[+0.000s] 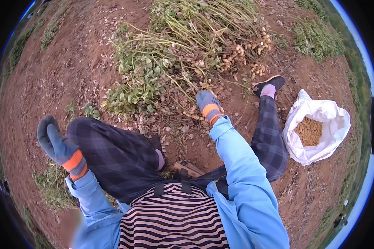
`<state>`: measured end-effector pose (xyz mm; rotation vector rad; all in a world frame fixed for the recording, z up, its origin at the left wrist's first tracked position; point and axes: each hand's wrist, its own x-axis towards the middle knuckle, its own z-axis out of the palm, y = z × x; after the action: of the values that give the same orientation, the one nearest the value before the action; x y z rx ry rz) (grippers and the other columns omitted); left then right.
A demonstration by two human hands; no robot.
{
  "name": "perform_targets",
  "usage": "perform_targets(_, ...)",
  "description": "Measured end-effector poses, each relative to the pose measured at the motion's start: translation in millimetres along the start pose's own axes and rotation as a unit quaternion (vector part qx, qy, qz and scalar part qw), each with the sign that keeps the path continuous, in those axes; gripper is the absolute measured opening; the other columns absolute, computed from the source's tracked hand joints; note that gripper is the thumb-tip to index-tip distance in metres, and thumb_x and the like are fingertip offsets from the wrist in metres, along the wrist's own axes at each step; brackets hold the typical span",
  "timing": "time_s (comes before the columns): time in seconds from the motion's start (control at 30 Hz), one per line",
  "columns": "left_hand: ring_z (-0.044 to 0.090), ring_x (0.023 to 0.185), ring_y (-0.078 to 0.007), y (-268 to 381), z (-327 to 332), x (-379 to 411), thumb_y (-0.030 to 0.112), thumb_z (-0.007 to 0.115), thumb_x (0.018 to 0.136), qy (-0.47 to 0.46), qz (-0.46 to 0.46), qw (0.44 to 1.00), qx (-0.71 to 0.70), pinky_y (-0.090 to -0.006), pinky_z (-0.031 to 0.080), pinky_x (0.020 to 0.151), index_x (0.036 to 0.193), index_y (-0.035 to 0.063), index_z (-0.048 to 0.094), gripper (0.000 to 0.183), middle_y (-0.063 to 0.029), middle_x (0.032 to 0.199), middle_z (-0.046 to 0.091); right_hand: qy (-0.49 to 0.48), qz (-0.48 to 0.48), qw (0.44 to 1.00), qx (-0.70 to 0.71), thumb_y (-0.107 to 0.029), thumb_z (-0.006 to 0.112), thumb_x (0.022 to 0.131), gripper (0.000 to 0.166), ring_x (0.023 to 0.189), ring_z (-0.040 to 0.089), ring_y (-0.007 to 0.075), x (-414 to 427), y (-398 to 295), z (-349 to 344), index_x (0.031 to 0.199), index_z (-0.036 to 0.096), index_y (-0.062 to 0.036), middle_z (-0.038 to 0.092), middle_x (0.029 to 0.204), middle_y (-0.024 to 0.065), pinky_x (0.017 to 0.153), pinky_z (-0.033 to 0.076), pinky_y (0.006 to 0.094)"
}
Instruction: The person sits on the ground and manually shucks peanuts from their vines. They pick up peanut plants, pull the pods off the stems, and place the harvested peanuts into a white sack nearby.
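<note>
My right hand (208,101), in a grey-blue work glove with an orange cuff, is closed at the near edge of a heap of pulled peanut plants (187,46). Stems and roots run up to its fingers, whose tips are hidden. Peanut pods (194,113) lie on the soil just left of this hand, and more pods (233,57) cling to the roots farther up. My left hand (57,141), gloved the same way, is raised beside my left knee, fingers bent and partly apart, with nothing visible in it.
A white woven sack (333,133), its mouth rolled wide, holds peanuts (308,130) to the right of my right leg. My shoe (272,83) rests near the heap. Beneath me is a brownish seat (188,169). Other plant piles (318,39) dot the reddish soil.
</note>
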<state>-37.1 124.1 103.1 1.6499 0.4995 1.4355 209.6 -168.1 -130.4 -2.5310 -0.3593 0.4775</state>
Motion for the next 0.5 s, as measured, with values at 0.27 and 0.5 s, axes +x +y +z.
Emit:
perform_targets(0.27, 0.057, 0.088, -0.0165, -105, 119, -169, 0.026, 0.062, 0.082, -0.087, -0.652, 0.751, -0.063, -0.0323, 0.045, 0.076, 0.108, 0.0109, 0.053, 0.032, -0.0031, 0.098, 0.059, -0.059, 0.000, 0.972, 0.227, -0.036, 0.061, 0.076, 0.035, 0.065, 0.056, 0.0208, -69, -31, -49, 0.089, 0.062, -0.0032, 0.060, 0.072, 0.0105, 0.064, 0.044, 0.0338)
perform_targets(0.5, 0.058, 0.080, -0.0251, -153, 110, -246, 0.054, 0.065, 0.074, -0.037, -0.691, 0.712, -0.118, -0.0428, 0.048, 0.071, 0.107, 0.0017, 0.058, 0.062, -0.0088, 0.096, 0.061, -0.005, -0.075, 0.944, 0.321, -0.023, 0.065, 0.076, 0.023, 0.056, 0.044, 0.0068, -117, -32, -55, 0.080, 0.058, -0.0012, 0.051, 0.060, -0.0003, 0.050, 0.038, 0.0268)
